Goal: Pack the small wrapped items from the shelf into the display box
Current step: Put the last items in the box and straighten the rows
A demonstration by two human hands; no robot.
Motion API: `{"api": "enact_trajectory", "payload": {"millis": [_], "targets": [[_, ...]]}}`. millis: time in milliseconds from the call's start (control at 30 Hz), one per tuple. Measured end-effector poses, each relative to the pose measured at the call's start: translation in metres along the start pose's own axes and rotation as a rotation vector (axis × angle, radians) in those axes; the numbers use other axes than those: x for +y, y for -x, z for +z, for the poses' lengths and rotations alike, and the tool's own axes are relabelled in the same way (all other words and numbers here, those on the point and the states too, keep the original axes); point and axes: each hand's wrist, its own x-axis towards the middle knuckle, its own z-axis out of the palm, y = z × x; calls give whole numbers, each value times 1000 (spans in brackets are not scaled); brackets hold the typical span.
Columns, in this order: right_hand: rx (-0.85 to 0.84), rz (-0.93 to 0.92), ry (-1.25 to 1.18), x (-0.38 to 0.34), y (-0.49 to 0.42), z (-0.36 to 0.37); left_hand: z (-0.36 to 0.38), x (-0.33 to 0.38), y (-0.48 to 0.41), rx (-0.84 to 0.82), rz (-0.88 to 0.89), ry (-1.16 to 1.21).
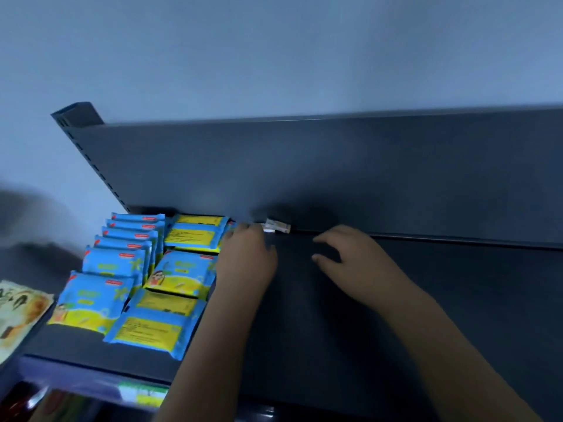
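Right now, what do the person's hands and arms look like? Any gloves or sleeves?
No gloves and no sleeves. The left hand and the right hand are bare. The left forearm and the right forearm are bare too, as far as the picture shows. I see no rings, watch or bracelet, though the picture is a bit blurry.

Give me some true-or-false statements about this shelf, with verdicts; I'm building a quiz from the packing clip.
1. The blue and yellow packets lie on the left part of the shelf. True.
2. The right hand holds a packet. False: its fingers are spread and it holds nothing.
3. A small white wrapped item lies at the back of the shelf, by the back panel. True.
4. A display box stands on the shelf. False: no box is in view.
5. The left hand is nearer the packets than the right hand. True.
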Motion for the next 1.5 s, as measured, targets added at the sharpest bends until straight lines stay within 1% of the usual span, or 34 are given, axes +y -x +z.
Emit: {"api": "enact_trajectory", "payload": {"millis": [100,200,333,500,633,900,1000,1100,1167,1233,1267,1367,1400,1500], "targets": [[-13,-34,19,-24,-36,33,-4,-24,-25,-45,135,-13],[19,-91,50,-42,-64,56,-3,-42,-44,-115,235,-53],[5,-46,157,-51,-82,71,4,-57,-66,-157,343,-31],[32,25,256,-50,-78,80,11,-65,-73,-255,385,-32],[22,133,322,-48,-69,80,10,-67,-73,-247,423,-14],[-19,260,327,-38,-46,66,2,-54,-57,-259,479,-53],[39,295,397,-28,-39,63,1,-53,-49,-243,479,-48],[88,290,417,-22,-29,62,2,-55,-51,-180,560,-88],[85,276,397,-21,-23,60,4,-57,-55,-260,623,-28],[79,266,373,-19,-17,57,4,-56,-57,-366,636,-16],[78,264,361,-18,-14,57,5,-55,-56,-366,635,-39],[95,281,320,-17,-7,55,8,-53,-51,-248,605,-168],[98,279,314,-16,-6,55,8,-54,-48,-239,579,-195],[93,285,284,-17,-6,55,11,-56,-38,-213,541,-205]]}}
